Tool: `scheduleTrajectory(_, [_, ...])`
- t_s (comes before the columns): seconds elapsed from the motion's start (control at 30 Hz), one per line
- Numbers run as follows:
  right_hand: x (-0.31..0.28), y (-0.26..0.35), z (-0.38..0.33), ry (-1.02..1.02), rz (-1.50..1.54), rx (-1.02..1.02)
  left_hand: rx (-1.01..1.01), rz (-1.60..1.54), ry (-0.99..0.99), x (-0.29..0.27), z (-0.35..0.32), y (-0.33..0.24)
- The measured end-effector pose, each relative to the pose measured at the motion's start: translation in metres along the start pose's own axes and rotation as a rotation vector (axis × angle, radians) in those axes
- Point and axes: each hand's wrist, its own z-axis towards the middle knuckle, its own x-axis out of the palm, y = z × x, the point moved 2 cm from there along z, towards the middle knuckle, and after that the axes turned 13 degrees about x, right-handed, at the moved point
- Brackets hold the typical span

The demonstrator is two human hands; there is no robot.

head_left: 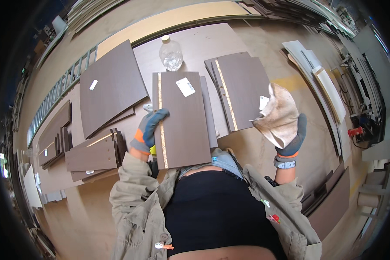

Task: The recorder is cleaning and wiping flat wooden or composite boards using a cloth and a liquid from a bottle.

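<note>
My left hand (151, 129), in a grey and orange work glove, grips the left edge of a brown wood panel (184, 130). The panel has a pale raw groove along its left side and a white label near its far end. My right hand (295, 136), gloved alike, holds up a stained whitish cloth (278, 116) that hides most of its fingers. Just left of the cloth lies a stack of similar brown panels (242, 86), the top one grooved and labelled. A clear plastic bottle (171, 54) with a pale cap stands beyond the held panel.
Large brown boards (112, 86) lie at the left of the worktable (199, 41), with shorter grooved pieces (93, 151) nearer me. A metal ladder (65, 82) runs along the far left. White boards (320, 86) lean at the right, and brown panels (331, 203) stand low at the right.
</note>
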Motion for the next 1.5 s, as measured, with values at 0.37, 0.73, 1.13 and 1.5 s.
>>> scheduleTrajectory(0.37, [-0.010,0.045,-0.039,-0.229,-0.151,-0.217,-0.738,0.378,-0.232,0.028,0.025,0.046])
scheduleTrajectory(0.73, [-0.073,0.106,0.100,-0.440,-1.733,-0.689,-1.070,-0.247,0.388,0.178,0.097,-0.035])
scheduleTrajectory(1.13, [-0.034,-0.053,0.259,0.683,-2.361,-0.142,-1.412,-0.542,-0.052,0.211,0.087,-0.038])
scheduleTrajectory(1.5, [-0.062,-0.019,0.186,1.005,-1.892,-0.140,-1.376,-0.477,-0.548,0.243,0.067,-0.054])
